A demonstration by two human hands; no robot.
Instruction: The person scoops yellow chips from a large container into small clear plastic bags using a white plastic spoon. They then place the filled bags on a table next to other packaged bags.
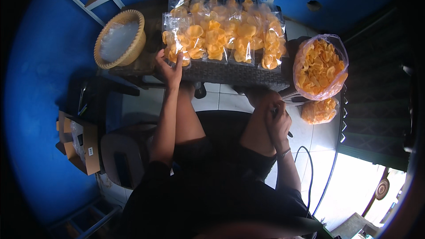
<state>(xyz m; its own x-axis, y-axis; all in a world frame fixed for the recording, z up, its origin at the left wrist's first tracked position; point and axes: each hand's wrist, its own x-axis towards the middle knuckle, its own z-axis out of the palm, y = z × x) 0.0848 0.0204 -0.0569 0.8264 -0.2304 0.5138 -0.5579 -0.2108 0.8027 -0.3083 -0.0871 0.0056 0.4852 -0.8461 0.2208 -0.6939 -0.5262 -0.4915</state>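
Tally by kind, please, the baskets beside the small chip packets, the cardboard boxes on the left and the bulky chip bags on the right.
Yellowish basket: 1
Open cardboard box: 1
Bulky chip bags: 2
Total: 4

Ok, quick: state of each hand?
Left hand: open, fingers spread at the front-left bag; contact unclear.
Right hand: closed around a dark object; can't tell what.
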